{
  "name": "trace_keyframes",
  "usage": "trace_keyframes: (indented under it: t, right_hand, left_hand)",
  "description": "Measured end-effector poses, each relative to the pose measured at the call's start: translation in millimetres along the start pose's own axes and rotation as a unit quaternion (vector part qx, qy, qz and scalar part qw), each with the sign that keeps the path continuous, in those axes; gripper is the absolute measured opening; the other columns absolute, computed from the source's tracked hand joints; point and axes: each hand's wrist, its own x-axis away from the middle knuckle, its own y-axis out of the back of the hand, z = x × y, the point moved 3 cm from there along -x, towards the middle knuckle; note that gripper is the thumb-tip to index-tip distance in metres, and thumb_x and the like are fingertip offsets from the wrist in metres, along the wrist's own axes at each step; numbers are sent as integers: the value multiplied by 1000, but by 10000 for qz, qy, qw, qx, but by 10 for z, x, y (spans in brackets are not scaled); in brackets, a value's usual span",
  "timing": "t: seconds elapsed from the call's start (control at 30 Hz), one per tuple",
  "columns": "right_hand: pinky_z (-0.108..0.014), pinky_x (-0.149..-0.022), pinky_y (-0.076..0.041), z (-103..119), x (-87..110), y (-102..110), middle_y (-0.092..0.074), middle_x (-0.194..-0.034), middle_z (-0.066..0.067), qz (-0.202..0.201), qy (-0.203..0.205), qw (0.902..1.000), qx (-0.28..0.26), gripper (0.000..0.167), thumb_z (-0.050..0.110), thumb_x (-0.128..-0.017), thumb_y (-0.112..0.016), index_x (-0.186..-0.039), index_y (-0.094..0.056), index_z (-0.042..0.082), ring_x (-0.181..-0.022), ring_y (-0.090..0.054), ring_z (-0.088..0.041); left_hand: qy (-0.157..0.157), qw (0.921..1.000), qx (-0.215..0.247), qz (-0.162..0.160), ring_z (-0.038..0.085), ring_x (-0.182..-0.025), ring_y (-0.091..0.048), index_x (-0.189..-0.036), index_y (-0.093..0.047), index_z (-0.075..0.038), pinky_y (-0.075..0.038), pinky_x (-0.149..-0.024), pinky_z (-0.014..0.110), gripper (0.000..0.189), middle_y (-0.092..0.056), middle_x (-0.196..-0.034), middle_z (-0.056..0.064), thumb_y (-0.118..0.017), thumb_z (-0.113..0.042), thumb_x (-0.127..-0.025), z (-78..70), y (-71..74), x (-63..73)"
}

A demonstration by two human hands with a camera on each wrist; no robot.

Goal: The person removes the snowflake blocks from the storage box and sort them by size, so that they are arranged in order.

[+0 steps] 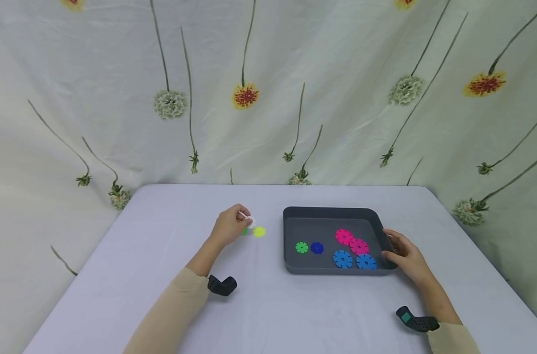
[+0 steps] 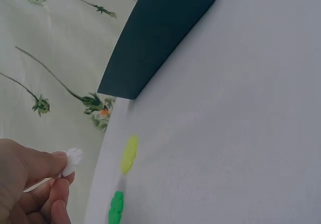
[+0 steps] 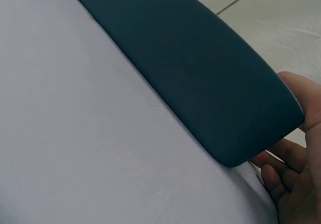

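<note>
My left hand pinches a small white notched disc between thumb and fingers, above the table. Just under it on the cloth lie a yellow notched disc and a green disc, the latter partly covered by the hand in the head view. My right hand grips the right side of a dark grey tray, thumb over the rim and other fingers along the outside. Inside the tray are a green disc, a dark blue disc, two pink discs and two larger blue discs.
A white cloth covers the table. Behind it hangs a pale curtain printed with flowers. Each wrist wears a black band. The tray's left wall stands a short way right of the yellow disc.
</note>
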Motion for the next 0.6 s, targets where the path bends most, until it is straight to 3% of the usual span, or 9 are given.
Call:
trace_keyframes:
  t: [0.17,0.27,0.37,0.6]
  right_hand:
    - [-8,-83,-38,21,1,-3,-47,-138,-31,6,4,10000,-37,59,12,-92,-68,-143,-41,1,-106,-48,5]
    - [-8,-84,-38,35,4,-9,-46,-139,-31,29,-49,10000,-5,59,12,-92,-68,-144,-41,1,-115,-53,-19]
    - [-8,-84,-37,44,4,-13,-44,-140,-32,52,-99,9999,14,60,12,-92,-68,-144,-40,1,-121,-48,-39]
    - [-7,-84,-36,60,13,-7,-43,-141,-32,87,-167,9998,16,60,12,-93,-67,-145,-39,1,-123,-46,-43]
  left_hand:
    - [49,9999,-88,-20,20,-74,-59,-101,-62,-5,-47,-66,34,16,-65,-86,6,-69,-14,-91,49,58,-2]
    - [99,9999,-113,-25,21,-75,-59,-102,-62,-5,-47,-66,36,16,-65,-87,7,-68,-14,-91,84,102,3]
    - [180,9997,-131,-27,22,-76,-59,-103,-62,-4,-47,-67,36,16,-65,-87,8,-68,-14,-91,123,148,13]
    - [276,9994,-182,-64,23,-76,-58,-104,-62,-4,-46,-68,36,17,-65,-87,8,-67,-14,-91,201,229,33]
